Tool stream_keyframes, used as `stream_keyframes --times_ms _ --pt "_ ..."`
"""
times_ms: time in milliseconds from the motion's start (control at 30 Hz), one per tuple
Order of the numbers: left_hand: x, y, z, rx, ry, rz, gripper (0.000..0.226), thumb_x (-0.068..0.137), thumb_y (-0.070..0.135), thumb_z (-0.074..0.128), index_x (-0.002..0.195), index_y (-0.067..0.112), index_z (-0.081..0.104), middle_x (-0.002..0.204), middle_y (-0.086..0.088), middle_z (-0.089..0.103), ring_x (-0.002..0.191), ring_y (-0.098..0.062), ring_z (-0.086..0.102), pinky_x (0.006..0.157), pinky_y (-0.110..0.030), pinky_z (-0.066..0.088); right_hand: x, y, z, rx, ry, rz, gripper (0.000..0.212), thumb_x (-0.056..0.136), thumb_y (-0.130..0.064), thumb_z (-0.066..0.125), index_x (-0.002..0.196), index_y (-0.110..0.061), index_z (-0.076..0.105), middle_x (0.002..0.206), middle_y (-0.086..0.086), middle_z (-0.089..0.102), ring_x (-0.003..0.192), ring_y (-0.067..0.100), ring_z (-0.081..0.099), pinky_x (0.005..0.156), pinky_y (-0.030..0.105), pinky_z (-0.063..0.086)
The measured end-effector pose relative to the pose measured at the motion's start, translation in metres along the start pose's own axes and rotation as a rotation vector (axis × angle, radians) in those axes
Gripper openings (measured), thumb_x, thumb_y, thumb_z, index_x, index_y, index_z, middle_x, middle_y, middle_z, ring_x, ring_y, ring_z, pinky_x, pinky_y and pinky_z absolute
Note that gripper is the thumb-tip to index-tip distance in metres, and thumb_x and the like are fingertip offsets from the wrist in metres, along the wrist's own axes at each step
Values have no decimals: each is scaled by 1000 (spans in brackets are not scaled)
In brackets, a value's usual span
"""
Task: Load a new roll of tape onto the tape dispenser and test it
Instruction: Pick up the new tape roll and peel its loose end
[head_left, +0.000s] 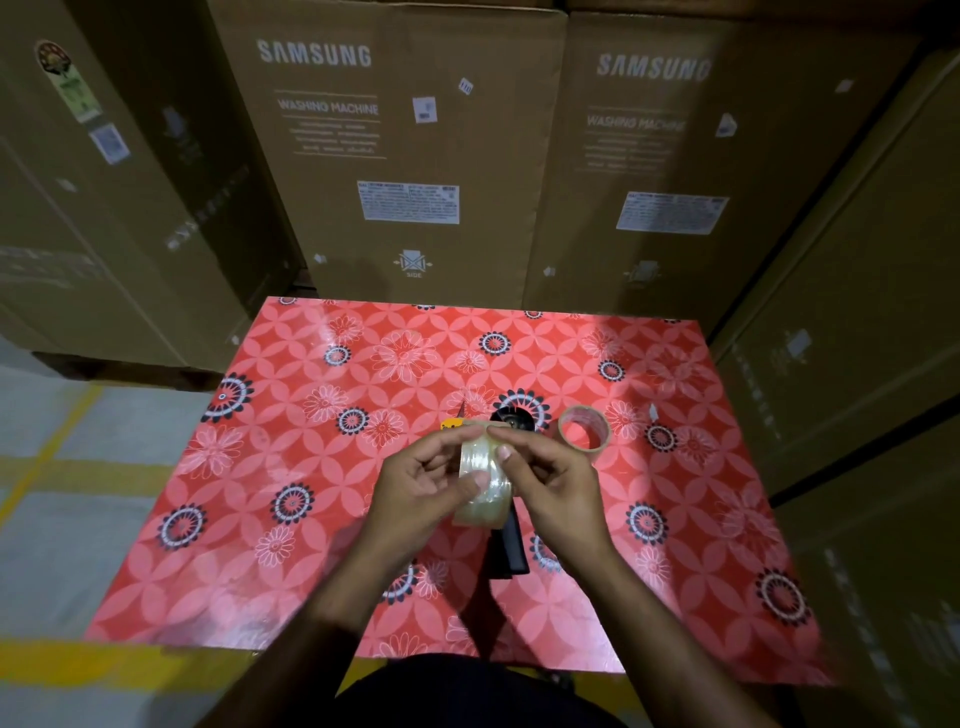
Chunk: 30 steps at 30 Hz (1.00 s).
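You hold the tape roll (483, 483) in both hands at lower centre of the frame, above the counter (291, 415). Left hand (415, 483) fingers wrap its left side; right hand (550, 478) fingers pinch its top edge. Dispenser (511, 545) lies on the counter right under the roll, mostly hidden, black handle toward you. Empty core (583, 432) sits just right of the dispenser. Boxes (384, 156) stand behind the counter.

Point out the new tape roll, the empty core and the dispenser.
Tape roll (484, 480): head view, its clear outer band.
Empty core (602, 434): head view, right rim.
Dispenser (515, 545): head view, black handle.
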<state>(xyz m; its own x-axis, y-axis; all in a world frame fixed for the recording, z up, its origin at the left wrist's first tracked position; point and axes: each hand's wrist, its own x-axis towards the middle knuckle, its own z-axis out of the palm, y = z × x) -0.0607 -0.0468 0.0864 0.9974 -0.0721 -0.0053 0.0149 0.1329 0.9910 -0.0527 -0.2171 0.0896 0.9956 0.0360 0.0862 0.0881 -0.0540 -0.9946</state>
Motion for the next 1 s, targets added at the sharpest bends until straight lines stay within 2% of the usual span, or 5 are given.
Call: stream_keyframes --times_ms 167,333,567,667,1000 --pt "-5 -8 -7 -116 -196 -74 93 69 -29 76 148 10 48 148 -14 60 138 -27 56 104 -34 54 2 0 -8 -3 -99 40 38 92 -5 72 125 -23 71 92 -14 75 90 2 68 84 22 53" --pt "-5 -7 -6 -160 -189 -94 95 69 -20 76 150 17 44 150 -1 59 142 -19 53 102 -26 53 9 5 -20 -105 -354 88 90 68 -3 90 147 -24 52 130 -9 68 116 18 68 96 41 57" --pt "-8 -14 -6 -128 -196 -147 93 75 -33 69 151 14 44 147 -5 62 137 -21 58 102 -30 55 16 0 -22 -41 -258 170 51 70 4 85 112 -23 77 83 12 63 71 20 62 67 39 55" --pt "-12 -15 -2 -106 -166 -148 83 72 -19 79 144 13 53 143 -4 65 134 -19 61 104 -33 54 19 -4 -21 153 -124 329 15 94 -8 65 97 -5 79 63 -6 67 60 20 58 59 35 54" --pt "-7 -9 3 -43 16 -66 47 85 -15 71 121 16 68 122 13 76 115 -10 72 86 -20 57 9 2 -28 83 -385 224 52 83 0 77 131 -18 67 109 17 71 91 28 70 82 41 57"
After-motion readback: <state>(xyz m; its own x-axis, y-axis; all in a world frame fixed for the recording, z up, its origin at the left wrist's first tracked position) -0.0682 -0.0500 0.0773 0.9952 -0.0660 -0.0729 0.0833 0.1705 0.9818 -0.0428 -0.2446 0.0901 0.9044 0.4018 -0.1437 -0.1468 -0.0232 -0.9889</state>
